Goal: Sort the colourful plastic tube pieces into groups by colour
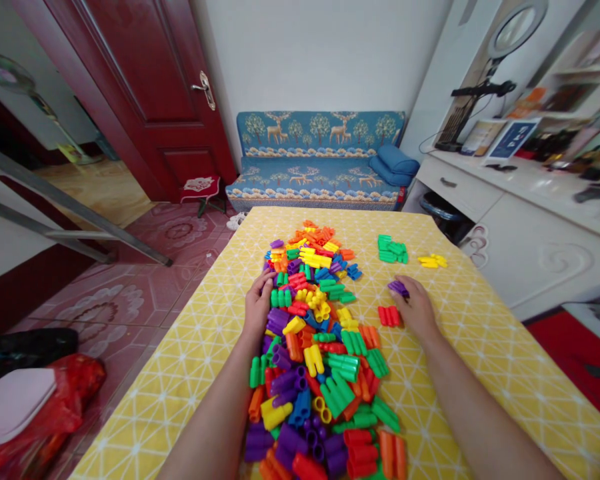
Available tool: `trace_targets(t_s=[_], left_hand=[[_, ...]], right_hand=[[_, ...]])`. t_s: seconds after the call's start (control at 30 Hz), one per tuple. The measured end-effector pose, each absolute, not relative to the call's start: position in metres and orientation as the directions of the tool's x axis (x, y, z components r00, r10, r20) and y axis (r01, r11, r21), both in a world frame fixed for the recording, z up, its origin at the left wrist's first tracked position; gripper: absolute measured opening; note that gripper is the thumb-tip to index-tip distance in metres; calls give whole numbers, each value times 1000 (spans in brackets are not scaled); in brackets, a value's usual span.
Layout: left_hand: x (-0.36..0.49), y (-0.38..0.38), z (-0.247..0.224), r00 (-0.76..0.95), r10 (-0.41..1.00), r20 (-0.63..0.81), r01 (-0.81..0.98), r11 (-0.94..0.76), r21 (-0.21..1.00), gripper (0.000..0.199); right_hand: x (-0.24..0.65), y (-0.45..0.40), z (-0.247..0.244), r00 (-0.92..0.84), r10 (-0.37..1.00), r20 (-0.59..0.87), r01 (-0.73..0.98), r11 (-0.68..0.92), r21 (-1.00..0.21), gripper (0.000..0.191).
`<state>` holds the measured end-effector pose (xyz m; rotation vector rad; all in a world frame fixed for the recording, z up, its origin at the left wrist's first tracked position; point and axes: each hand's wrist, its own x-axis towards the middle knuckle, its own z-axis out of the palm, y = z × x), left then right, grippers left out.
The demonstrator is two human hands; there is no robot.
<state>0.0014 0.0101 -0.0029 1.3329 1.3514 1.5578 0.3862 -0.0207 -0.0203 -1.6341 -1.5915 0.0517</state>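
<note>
A long heap of plastic toy building pieces (314,360), shaped like joined tubes in purple, green, red, orange, yellow and blue, runs down the middle of the table. My left hand (259,300) lies against the heap's left side, fingers slightly bent and apart, near green and purple pieces; I see nothing held in it. To the right of the heap, my right hand (416,308) pinches a purple building piece (398,288) just above the cloth. A red piece (389,316) lies close to that hand. Beyond it sit a green group (393,249) and a yellow group (433,261).
A yellow patterned cloth (200,360) covers the table. Behind stands a blue sofa (310,170). A white cabinet (535,227) is at the right, a red stool (200,188) by the door. A red bag (80,377) lies on the floor at left.
</note>
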Motion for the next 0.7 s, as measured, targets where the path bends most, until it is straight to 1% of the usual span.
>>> trace_targets(t_s=[0.1, 0.17, 0.2, 0.27, 0.3, 0.33, 0.4, 0.43, 0.5, 0.57, 0.7], left_hand=[[1, 10, -3, -247, 932, 266, 127, -241, 962, 33], [1, 11, -4, -242, 933, 267, 128, -242, 962, 34], [0, 11, -4, -239, 933, 268, 129, -242, 962, 35], [0, 11, -5, -235, 934, 271, 138, -244, 960, 35], [0, 11, -5, -233, 933, 273, 143, -245, 959, 34], [-1, 11, -5, -232, 933, 275, 147, -246, 958, 34], [-1, 11, -6, -232, 933, 277, 153, -246, 957, 34], [-1, 11, -6, -232, 932, 278, 155, -247, 957, 34], [-1, 11, -6, -230, 932, 281, 156, -249, 956, 35], [0, 10, -5, -232, 932, 278, 153, -247, 957, 35], [1, 9, -2, -245, 934, 260, 140, -232, 963, 34]], right_hand=[[387, -19, -17, 164, 840, 518, 756, 231, -613, 40], [389, -19, -16, 215, 799, 562, 736, 246, -631, 37], [391, -19, -16, 263, 762, 592, 749, 226, -623, 38], [394, -21, -17, 329, 698, 636, 821, 122, -558, 41], [395, -22, -18, 330, 699, 635, 864, 48, -502, 43], [395, -23, -19, 315, 727, 610, 900, -24, -435, 45], [394, -26, -22, 291, 808, 511, 939, -139, -315, 51], [392, -28, -22, 297, 836, 462, 944, -182, -277, 54], [388, -32, -23, 322, 856, 405, 940, -237, -246, 62], [384, -34, -23, 298, 874, 383, 949, -226, -221, 65], [381, -29, -20, 109, 934, 340, 992, -79, -102, 49]])
